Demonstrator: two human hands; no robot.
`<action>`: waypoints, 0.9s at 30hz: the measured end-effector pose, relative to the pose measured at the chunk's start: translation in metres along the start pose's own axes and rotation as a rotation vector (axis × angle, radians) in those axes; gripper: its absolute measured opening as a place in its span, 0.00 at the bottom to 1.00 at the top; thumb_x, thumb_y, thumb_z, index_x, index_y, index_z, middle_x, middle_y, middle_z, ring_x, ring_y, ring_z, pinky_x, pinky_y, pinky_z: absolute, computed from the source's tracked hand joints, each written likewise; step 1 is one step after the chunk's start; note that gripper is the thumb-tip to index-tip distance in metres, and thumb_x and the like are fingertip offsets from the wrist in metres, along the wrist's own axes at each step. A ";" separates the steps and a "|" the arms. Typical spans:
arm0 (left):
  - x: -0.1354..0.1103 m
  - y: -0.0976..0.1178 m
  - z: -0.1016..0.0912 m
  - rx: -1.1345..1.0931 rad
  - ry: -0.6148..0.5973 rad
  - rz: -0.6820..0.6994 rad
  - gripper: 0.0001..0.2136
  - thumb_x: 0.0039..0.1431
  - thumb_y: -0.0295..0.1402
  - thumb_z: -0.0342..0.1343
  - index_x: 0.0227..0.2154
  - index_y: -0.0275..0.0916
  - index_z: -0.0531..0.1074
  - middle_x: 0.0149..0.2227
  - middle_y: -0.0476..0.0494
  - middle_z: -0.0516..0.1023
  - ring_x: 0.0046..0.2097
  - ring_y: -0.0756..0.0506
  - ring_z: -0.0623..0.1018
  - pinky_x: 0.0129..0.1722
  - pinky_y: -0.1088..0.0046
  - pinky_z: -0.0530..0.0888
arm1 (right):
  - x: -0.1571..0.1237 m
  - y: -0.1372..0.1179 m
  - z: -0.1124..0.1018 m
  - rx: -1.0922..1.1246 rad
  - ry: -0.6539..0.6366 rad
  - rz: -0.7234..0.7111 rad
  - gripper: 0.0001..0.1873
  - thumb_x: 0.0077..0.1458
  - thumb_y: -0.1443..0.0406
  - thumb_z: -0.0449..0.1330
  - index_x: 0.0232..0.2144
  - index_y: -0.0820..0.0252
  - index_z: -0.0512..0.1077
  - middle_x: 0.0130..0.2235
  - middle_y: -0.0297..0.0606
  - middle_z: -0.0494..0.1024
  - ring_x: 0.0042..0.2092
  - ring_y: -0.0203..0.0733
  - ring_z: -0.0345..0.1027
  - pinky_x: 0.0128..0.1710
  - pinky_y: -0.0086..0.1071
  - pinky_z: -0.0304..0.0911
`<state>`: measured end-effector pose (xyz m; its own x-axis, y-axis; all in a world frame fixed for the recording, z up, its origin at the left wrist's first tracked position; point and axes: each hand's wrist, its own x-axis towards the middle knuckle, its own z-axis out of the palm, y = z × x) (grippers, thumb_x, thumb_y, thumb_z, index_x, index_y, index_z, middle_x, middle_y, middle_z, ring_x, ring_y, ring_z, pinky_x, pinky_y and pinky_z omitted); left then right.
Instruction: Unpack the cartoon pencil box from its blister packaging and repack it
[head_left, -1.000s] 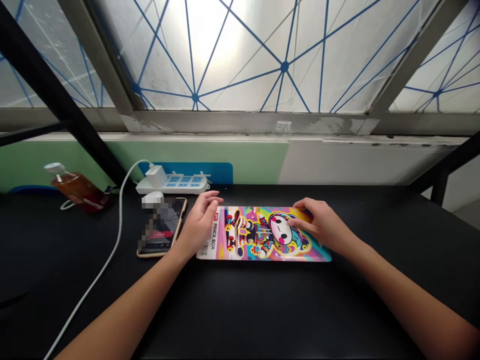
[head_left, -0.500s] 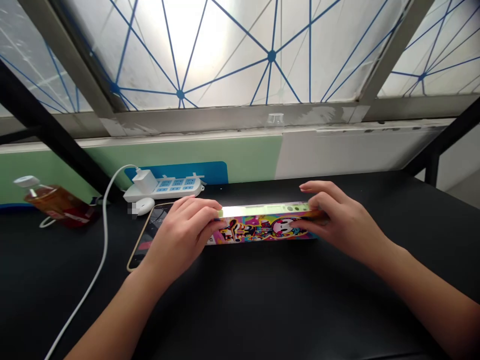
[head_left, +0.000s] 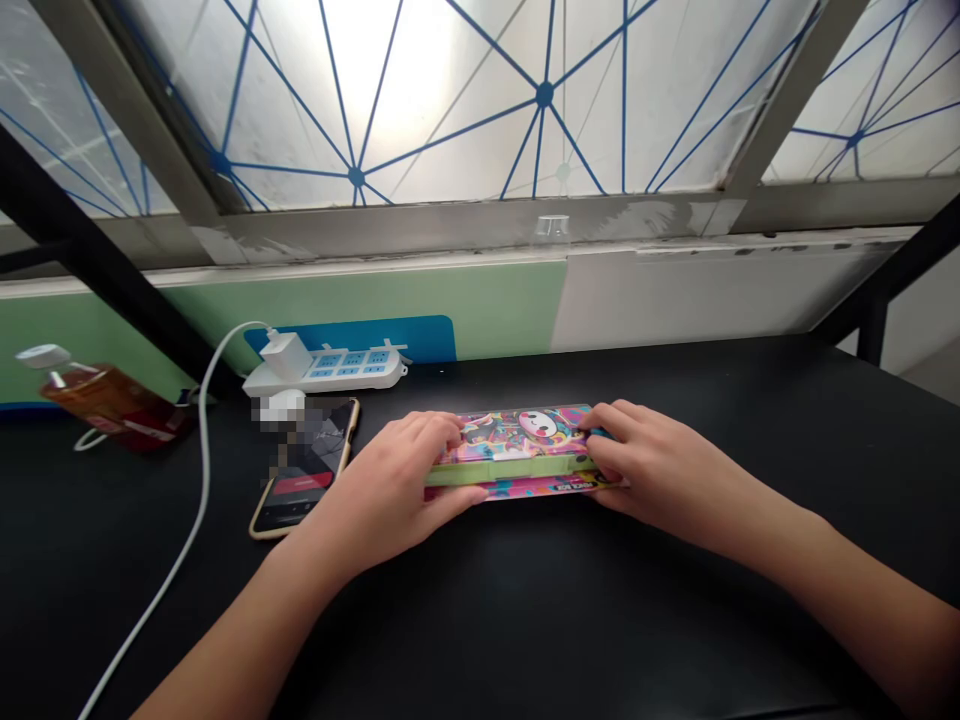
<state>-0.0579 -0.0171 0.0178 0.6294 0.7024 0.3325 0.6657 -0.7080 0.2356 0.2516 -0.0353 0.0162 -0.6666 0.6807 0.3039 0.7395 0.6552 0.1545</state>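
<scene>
A pencil box [head_left: 499, 468] with a bright cartoon print and a light green side lies on the black desk [head_left: 562, 620]. Its printed face with a round white character is turned up, and the green side faces me. Below that side shows a strip of pink print with lettering. Around the box's left end my left hand [head_left: 397, 485] is closed, thumb along the near edge. My right hand [head_left: 652, 450] grips the right end, fingertips on top and thumb low in front. Both ends are hidden under the fingers.
Left of the box lies a phone [head_left: 304, 495], with a white rounded item [head_left: 283, 407] beyond it. A white power strip [head_left: 367, 370] holds a charger [head_left: 285, 357], whose white cable [head_left: 202, 450] runs toward me. A tilted drink bottle [head_left: 112, 405] is far left.
The pencil box has tipped over: its printed face, turned toward me before, now points up. My left hand has moved right, uncovering more of the phone; my right fingers have come down onto the box.
</scene>
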 end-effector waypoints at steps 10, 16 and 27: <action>0.001 -0.007 0.013 0.036 -0.102 -0.067 0.26 0.62 0.45 0.61 0.58 0.40 0.66 0.62 0.34 0.70 0.63 0.34 0.69 0.62 0.52 0.66 | -0.001 -0.003 -0.004 0.328 -0.113 0.090 0.14 0.66 0.52 0.55 0.42 0.55 0.71 0.46 0.44 0.76 0.45 0.48 0.72 0.43 0.40 0.69; -0.001 0.000 0.012 0.105 -0.044 -0.040 0.33 0.54 0.43 0.69 0.60 0.41 0.64 0.58 0.35 0.70 0.59 0.34 0.70 0.58 0.52 0.69 | 0.001 0.003 0.009 0.386 -0.041 0.214 0.29 0.63 0.46 0.56 0.59 0.55 0.63 0.63 0.50 0.66 0.63 0.55 0.63 0.59 0.49 0.64; 0.002 0.013 0.015 0.333 0.171 0.140 0.42 0.54 0.53 0.66 0.66 0.39 0.58 0.59 0.29 0.67 0.61 0.30 0.67 0.67 0.40 0.53 | 0.006 0.027 0.008 0.418 0.005 0.520 0.32 0.53 0.39 0.60 0.49 0.54 0.71 0.46 0.44 0.78 0.46 0.54 0.72 0.45 0.46 0.69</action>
<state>-0.0421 -0.0238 0.0081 0.6663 0.5585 0.4941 0.6894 -0.7139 -0.1227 0.2664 -0.0112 0.0150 -0.2315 0.9416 0.2446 0.8653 0.3142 -0.3905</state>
